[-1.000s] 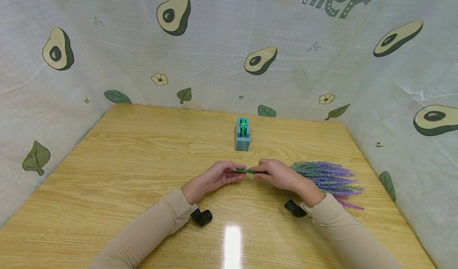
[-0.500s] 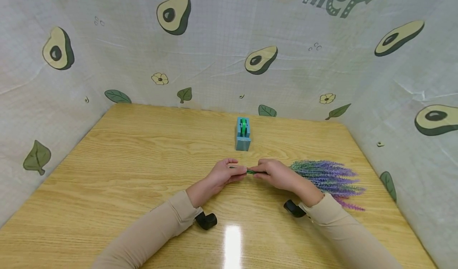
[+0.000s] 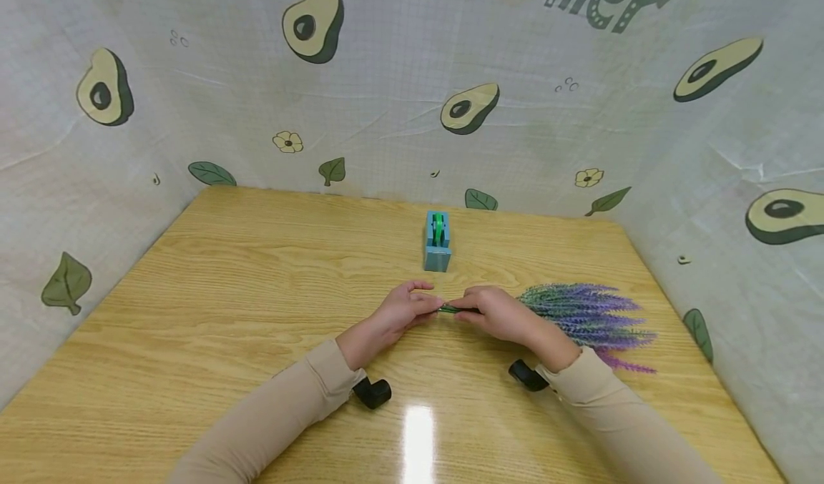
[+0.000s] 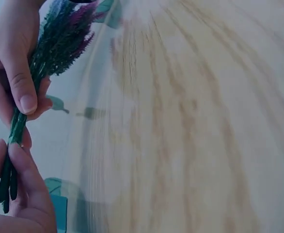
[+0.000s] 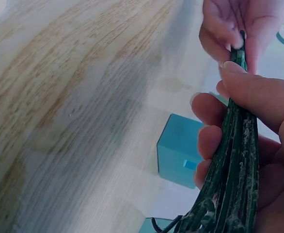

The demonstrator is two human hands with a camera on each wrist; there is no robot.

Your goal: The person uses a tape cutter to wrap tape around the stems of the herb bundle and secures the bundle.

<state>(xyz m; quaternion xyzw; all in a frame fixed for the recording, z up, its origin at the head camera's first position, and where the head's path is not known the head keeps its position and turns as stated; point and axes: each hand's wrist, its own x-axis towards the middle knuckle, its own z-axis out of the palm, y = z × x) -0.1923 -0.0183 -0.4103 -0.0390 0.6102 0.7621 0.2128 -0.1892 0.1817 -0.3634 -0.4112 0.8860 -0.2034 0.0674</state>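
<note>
A bunch of artificial lavender (image 3: pixel 589 316) lies sideways, its purple heads spread to the right. My right hand (image 3: pixel 502 316) grips the bundled green stems (image 5: pixel 239 145), with the thumb along one side and the fingers curled under the other. Just to the left, my left hand (image 3: pixel 394 318) pinches the stems near their cut ends between thumb and fingers. In the left wrist view, a paler, shiny green band (image 4: pixel 15 138) circles the stems where the left fingertips meet them. The stem ends (image 4: pixel 5 187) stick out past that pinch.
Beyond the hands stands a blue tape dispenser (image 3: pixel 438 241) with a green roll in it. The wooden table (image 3: pixel 290 241) is bounded by a hanging avocado-print cloth (image 3: pixel 386 76) at the back and sides. Black wrist-camera mounts (image 3: pixel 373 393) hang below both cuffs.
My left hand has shifted slightly right along the stems, closer to the right hand, and covers their ends in the head view. The lavender heads have turned slightly upward; my right hand stays in place.
</note>
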